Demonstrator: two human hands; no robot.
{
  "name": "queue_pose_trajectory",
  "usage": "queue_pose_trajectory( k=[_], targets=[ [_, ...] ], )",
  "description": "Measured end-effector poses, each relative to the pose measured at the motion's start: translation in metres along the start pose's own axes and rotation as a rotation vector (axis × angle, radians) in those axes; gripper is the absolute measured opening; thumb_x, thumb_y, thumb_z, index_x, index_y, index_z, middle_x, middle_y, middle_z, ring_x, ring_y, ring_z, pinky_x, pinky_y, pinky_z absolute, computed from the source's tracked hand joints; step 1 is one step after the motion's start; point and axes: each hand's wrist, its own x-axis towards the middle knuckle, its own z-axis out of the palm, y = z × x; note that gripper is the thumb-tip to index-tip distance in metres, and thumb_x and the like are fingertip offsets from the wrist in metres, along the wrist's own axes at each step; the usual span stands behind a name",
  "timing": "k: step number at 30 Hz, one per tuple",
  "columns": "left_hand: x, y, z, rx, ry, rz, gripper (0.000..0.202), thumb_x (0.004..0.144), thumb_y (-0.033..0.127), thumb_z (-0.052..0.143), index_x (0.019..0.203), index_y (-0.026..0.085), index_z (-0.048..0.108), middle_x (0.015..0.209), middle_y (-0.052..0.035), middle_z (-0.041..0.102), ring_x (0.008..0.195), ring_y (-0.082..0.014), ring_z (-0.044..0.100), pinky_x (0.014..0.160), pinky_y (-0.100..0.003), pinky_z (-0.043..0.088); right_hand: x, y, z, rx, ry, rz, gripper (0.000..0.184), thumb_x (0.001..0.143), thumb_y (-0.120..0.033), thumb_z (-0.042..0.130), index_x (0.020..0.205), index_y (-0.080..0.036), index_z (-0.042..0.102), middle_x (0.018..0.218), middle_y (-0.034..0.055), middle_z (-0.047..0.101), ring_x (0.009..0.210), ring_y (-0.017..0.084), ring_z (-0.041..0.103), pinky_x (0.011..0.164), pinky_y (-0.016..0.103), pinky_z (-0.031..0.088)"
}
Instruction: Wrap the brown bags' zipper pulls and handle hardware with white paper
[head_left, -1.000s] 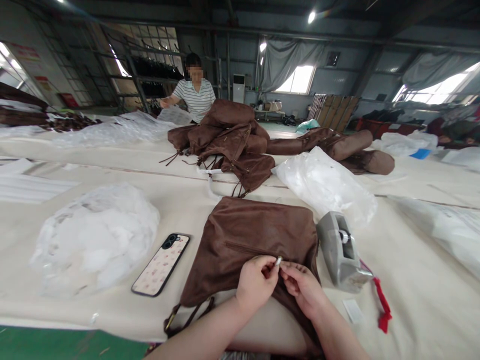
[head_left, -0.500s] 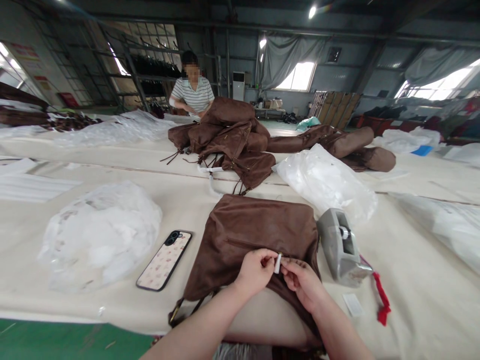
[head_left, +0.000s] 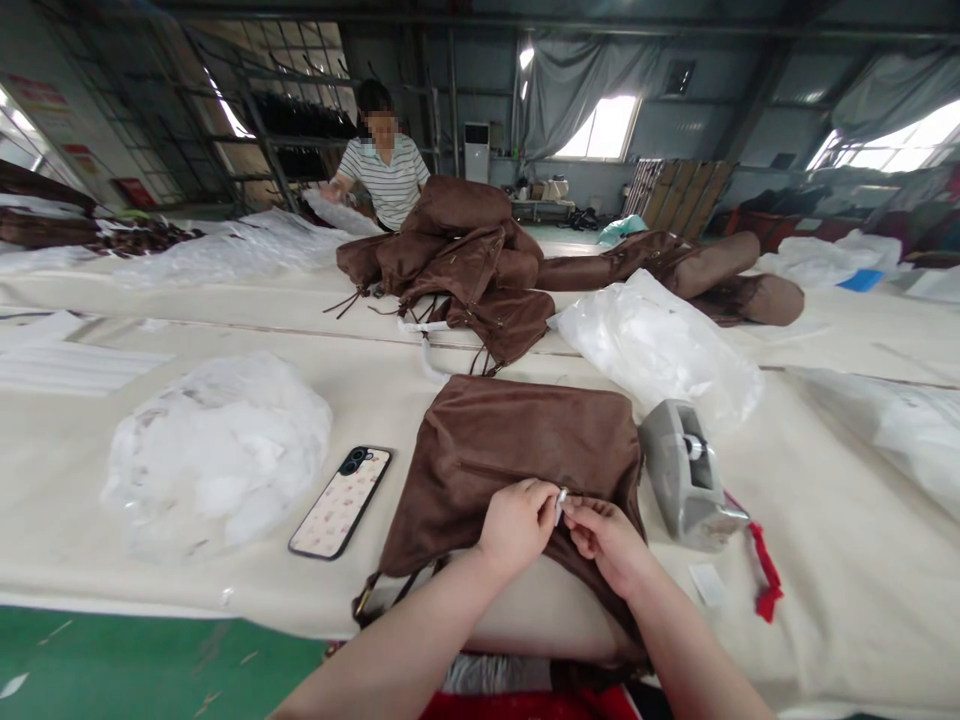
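A brown leather bag (head_left: 517,445) lies flat on the cream table (head_left: 825,560) in front of me, its zipper line running across the middle. My left hand (head_left: 517,522) and my right hand (head_left: 606,540) meet over the bag's near edge. Both pinch a small white piece (head_left: 560,503) at the zipper's end, fingers closed around it. The bag's strap and a metal ring (head_left: 365,600) hang off the table's front edge at the lower left.
A grey tape dispenser (head_left: 684,475) stands right of the bag, with a red strip (head_left: 765,585) and a white slip (head_left: 706,584) beside it. A phone (head_left: 341,502) and crumpled white plastic (head_left: 217,455) lie left. More brown bags (head_left: 465,265) and a clear plastic bag (head_left: 660,345) lie farther back, near a seated person (head_left: 384,180).
The view has shifted slightly downward and closer. My two hands stay pinched together on the white piece at the zipper, and its upright tip now sits lower between my fingers. The bag has not moved.
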Motion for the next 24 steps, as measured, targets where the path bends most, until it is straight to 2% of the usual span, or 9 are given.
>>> queue_pose_trajectory(
  k=[3,7,9,11,14,19,24],
  targets=[
    [-0.001,0.000,-0.001,0.140,0.033,0.017,0.017,0.088,0.016,0.046,0.092,0.020,0.062,0.082,-0.0029,0.067,0.074,-0.0171,0.062,0.070,-0.028,0.049,0.000,0.000,0.001,-0.012,0.004,0.003,0.033,0.062,-0.039,0.080,0.064,-0.014,0.059,0.056,-0.0032,0.050,0.039,0.002,0.031,0.035,0.020,0.014],
    [-0.001,-0.002,-0.004,0.123,0.124,-0.054,0.020,0.087,0.014,0.044,0.097,0.019,0.060,0.087,-0.0043,0.067,0.078,-0.0175,0.063,0.073,-0.028,0.049,0.000,0.001,0.000,-0.021,0.008,-0.001,0.033,0.062,-0.039,0.080,0.065,-0.014,0.059,0.055,-0.0032,0.050,0.039,0.003,0.032,0.035,0.020,0.015],
    [-0.001,-0.001,-0.006,0.090,0.088,-0.081,0.018,0.084,0.015,0.046,0.094,0.018,0.061,0.086,-0.0045,0.068,0.077,-0.0180,0.063,0.073,-0.028,0.048,0.000,0.001,0.000,-0.025,0.006,-0.004,0.032,0.063,-0.039,0.080,0.066,-0.014,0.060,0.055,-0.0033,0.050,0.039,0.003,0.032,0.035,0.020,0.015],
    [-0.003,0.001,-0.008,0.089,-0.003,-0.103,0.016,0.083,0.017,0.047,0.085,0.018,0.063,0.078,-0.0043,0.068,0.071,-0.0183,0.063,0.069,-0.028,0.048,-0.001,0.000,0.001,-0.029,0.001,-0.008,0.032,0.063,-0.040,0.079,0.066,-0.014,0.060,0.056,-0.0035,0.051,0.039,0.003,0.031,0.035,0.020,0.015],
    [-0.004,0.005,-0.008,0.072,-0.087,-0.094,0.022,0.085,0.019,0.044,0.076,0.019,0.064,0.073,-0.0040,0.068,0.069,-0.0177,0.062,0.067,-0.027,0.047,-0.001,-0.001,0.001,-0.040,-0.008,-0.013,0.033,0.063,-0.041,0.079,0.066,-0.014,0.060,0.056,-0.0037,0.050,0.039,0.003,0.030,0.035,0.021,0.015],
    [-0.006,0.009,-0.008,-0.002,-0.037,-0.004,0.023,0.084,0.016,0.044,0.093,0.020,0.066,0.087,-0.0041,0.070,0.078,-0.0175,0.063,0.074,-0.027,0.048,0.000,0.002,0.000,-0.065,-0.002,-0.019,0.033,0.064,-0.041,0.078,0.063,-0.014,0.059,0.054,-0.0042,0.048,0.038,0.003,0.030,0.035,0.021,0.015],
    [-0.008,0.008,-0.008,0.102,-0.068,0.079,0.031,0.084,0.018,0.044,0.108,0.017,0.064,0.090,-0.0067,0.069,0.077,-0.0203,0.064,0.073,-0.031,0.051,0.003,0.006,0.000,-0.095,-0.006,-0.027,0.035,0.065,-0.044,0.076,0.061,-0.015,0.057,0.048,-0.0054,0.045,0.037,0.004,0.028,0.035,0.021,0.015]
  ],
)
